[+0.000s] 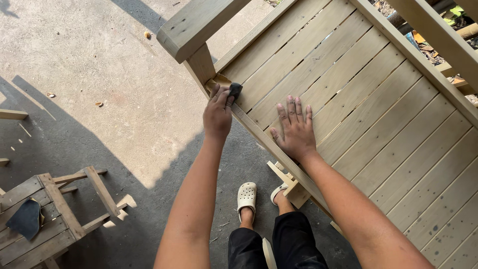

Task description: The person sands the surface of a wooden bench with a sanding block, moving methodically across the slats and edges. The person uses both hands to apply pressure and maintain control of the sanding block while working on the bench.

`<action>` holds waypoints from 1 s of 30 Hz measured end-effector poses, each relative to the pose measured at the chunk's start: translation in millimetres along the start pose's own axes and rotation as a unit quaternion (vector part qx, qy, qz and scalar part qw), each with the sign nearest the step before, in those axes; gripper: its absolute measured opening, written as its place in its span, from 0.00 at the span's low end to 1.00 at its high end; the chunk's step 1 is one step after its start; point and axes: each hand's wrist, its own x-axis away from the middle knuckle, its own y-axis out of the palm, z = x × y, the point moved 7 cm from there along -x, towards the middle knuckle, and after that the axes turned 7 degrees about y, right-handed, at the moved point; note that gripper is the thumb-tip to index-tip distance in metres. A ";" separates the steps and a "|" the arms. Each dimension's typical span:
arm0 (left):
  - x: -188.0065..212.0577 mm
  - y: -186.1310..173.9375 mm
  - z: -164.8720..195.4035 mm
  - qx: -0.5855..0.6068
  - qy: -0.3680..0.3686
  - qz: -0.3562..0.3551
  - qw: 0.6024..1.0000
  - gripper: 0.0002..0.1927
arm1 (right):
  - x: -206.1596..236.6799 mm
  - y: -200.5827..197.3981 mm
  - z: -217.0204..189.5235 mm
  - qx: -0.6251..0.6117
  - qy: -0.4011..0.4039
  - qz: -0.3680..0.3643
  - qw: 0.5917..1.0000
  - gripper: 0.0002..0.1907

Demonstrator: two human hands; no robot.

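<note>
My left hand (217,115) pinches a small dark sanding pad (235,89) against the edge rail (259,132) of the slatted wooden bench (358,114), just below the armrest post (201,64). My right hand (296,130) lies flat, fingers spread, holding nothing, steadying the slats at three o'clock from the pad. I judge short strokes along the grain work best here, pressing lightly near the post, which crowds the pad at eleven o'clock. A small wooden chair (55,214) stands well apart at seven o'clock on the concrete floor (99,65).
</note>
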 end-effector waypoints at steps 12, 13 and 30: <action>-3.3 12.1 -32.9 -0.025 0.017 -0.012 0.999 0.14 | -0.3 -0.8 1.4 -0.020 0.011 0.005 1.000 0.40; -1.4 13.5 -32.2 -0.031 0.032 0.018 0.999 0.13 | -0.5 0.0 1.7 -0.019 0.012 0.004 1.000 0.40; 57.0 31.2 4.6 0.146 -0.024 0.124 0.981 0.11 | 1.4 1.6 6.2 -0.034 0.042 0.018 0.998 0.30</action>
